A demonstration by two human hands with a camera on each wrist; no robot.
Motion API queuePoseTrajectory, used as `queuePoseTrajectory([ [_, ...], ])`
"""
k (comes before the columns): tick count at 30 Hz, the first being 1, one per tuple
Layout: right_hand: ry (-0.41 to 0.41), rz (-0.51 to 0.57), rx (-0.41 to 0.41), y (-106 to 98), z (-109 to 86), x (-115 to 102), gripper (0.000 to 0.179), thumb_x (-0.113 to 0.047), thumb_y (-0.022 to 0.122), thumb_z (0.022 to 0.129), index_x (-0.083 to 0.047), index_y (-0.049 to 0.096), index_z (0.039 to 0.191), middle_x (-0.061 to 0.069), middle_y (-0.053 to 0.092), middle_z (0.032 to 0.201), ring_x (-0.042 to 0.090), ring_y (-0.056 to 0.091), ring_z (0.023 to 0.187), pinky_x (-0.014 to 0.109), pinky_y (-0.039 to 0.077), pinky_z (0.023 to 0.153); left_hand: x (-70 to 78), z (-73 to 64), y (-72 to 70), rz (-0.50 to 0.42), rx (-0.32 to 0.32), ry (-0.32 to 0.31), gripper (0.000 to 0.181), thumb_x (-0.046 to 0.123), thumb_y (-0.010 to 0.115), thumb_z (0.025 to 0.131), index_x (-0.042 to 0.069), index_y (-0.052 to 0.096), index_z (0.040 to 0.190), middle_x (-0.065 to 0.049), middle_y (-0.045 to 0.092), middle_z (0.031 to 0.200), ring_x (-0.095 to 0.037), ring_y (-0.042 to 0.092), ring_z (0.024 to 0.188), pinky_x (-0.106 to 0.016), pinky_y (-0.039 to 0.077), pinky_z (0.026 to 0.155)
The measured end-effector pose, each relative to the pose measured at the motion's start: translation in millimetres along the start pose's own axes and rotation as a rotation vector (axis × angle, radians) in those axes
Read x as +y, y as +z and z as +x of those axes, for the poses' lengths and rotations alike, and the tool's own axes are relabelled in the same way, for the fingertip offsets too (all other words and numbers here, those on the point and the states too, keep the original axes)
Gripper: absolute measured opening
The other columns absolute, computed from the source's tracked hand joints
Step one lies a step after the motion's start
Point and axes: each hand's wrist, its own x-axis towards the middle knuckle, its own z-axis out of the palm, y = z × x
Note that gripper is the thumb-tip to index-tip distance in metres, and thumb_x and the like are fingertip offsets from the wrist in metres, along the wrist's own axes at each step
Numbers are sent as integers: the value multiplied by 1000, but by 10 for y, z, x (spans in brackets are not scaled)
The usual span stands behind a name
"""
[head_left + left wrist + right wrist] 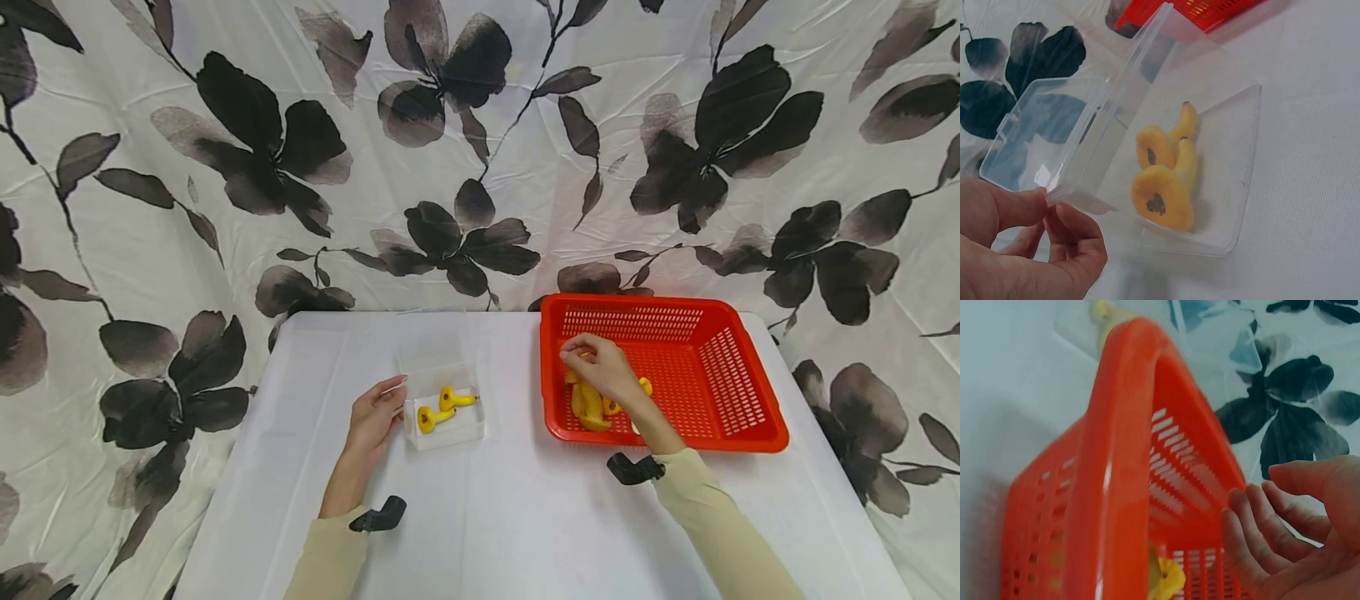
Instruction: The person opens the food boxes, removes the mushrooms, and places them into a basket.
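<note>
My left hand (pixel 372 421) pinches the left edge of a clear plastic box (pixel 450 440) between thumb and fingers. Its hinged lid (pixel 1035 140) stands swung back on the far side. Inside lie two yellow funnel-shaped pieces with dark centres, a nearer one (pixel 427 420) and a farther one (pixel 448 397). Over the left part of a red plastic basket (pixel 750 417) hovers my right hand (pixel 609 372), its fingers loosely bent. In the right wrist view, nothing shows between thumb and fingers. Below this hand several yellow pieces (pixel 588 410) lie in the basket, partly hidden by the hand and forearm.
A white cloth covers the table (pixel 495 533), with the basket at its right rear. Behind it hangs a floral curtain (pixel 450 167). The basket's raised walls stand between its contents and the box. Black wrist cameras sit on both sleeves.
</note>
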Motion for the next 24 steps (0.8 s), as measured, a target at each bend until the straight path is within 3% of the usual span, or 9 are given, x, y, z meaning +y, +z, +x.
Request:
queuePoseTrajectory([
  [4, 3, 23, -9, 111, 56, -73, 21, -16, 66, 101, 0, 68, 115, 16, 70, 110, 33, 66, 98, 36, 58, 83, 4, -4, 9, -7, -9, 8, 40, 12, 61, 105, 3, 56, 143, -7, 59, 117, -16, 59, 92, -15, 47, 68],
  [10, -2, 39, -12, 304, 118, -211, 22, -13, 67, 100, 1, 68, 117, 15, 70, 109, 29, 66, 98, 37, 57, 89, 13, -8, 14, -5, -9, 6, 39, 12, 60, 105, 3, 57, 143, -4, 59, 111, -15, 58, 90, -15, 47, 67],
  [17, -20, 83, -47, 554, 190, -337, 21, -14, 67, 100, -1, 68, 116, 14, 70, 108, 36, 67, 101, 38, 58, 89, 22, -24, 1, 11, 0, -3, 39, 14, 62, 104, 6, 58, 142, -1, 58, 109, -15, 57, 89, -15, 47, 68],
  [24, -71, 92, -68, 798, 246, -454, 16, -12, 68, 99, -2, 70, 111, 12, 72, 107, 27, 67, 98, 37, 58, 89, 9, -2, 12, 15, 16, -8, 38, 14, 61, 105, 6, 59, 141, -8, 59, 118, -19, 56, 96, -16, 47, 68],
])
